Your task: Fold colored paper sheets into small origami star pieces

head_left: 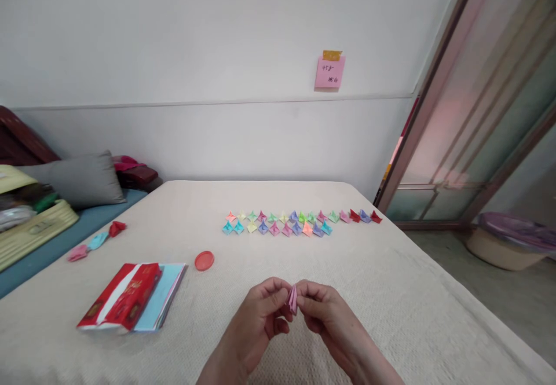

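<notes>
A small folded piece of pink origami paper (292, 300) is pinched between my two hands above the front of the table. My left hand (264, 311) grips its left side with thumb and forefinger, the other fingers curled below. On its right side, the thumb and fingertips of my right hand (324, 310) are closed on the same paper. Its layers stand upright and slightly fanned. Farther back, several small folded paper pieces (274, 228) in many colours lie in two rows.
A red packet (124, 295) lies over a stack of coloured paper (167, 292) at the left. Near it is a round red lid (204, 260). Three folded pieces, one of them a red piece (116, 228), lie by the left edge. A pink note (329, 72) is taped to the wall.
</notes>
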`<state>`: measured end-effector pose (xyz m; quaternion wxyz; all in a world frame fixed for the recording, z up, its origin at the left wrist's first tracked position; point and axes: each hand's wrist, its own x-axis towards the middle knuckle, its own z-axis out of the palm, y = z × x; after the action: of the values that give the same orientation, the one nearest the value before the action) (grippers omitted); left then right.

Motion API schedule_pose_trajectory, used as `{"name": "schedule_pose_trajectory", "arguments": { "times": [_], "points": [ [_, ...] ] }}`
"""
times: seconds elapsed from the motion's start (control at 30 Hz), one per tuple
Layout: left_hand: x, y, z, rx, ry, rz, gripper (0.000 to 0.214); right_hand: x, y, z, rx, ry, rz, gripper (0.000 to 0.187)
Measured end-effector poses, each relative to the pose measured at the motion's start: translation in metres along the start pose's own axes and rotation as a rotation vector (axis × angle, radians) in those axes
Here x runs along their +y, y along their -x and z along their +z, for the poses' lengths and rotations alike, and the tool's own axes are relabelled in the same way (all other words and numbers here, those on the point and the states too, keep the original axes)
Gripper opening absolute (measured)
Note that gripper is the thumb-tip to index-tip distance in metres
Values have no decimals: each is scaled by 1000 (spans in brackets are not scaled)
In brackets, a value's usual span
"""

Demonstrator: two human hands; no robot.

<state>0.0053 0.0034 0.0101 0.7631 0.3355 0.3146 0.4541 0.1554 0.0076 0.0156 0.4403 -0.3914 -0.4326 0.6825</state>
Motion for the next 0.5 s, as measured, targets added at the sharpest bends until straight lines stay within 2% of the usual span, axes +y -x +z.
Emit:
{"name": "schedule_pose_trajectory", "arguments": {
  "times": [0.13,0.27,0.33,0.43,0.5],
  "points": [
    [-2,0,-2,6,-14,0,14,3,-1,-2,0,-94,41,16],
    [-4,-2,-1,50,-57,23,16,8,-2,-1,21,-92,40,19],
    [-3,-2,2,103,-111,72,16,8,-2,2,33,-70,25,16],
    [2,-2,9,209,-258,169,10,6,0,6,70,-42,-8,2],
    [5,-2,12,271,-375,232,5,4,1,9,112,-28,-44,11]
  ]
}}
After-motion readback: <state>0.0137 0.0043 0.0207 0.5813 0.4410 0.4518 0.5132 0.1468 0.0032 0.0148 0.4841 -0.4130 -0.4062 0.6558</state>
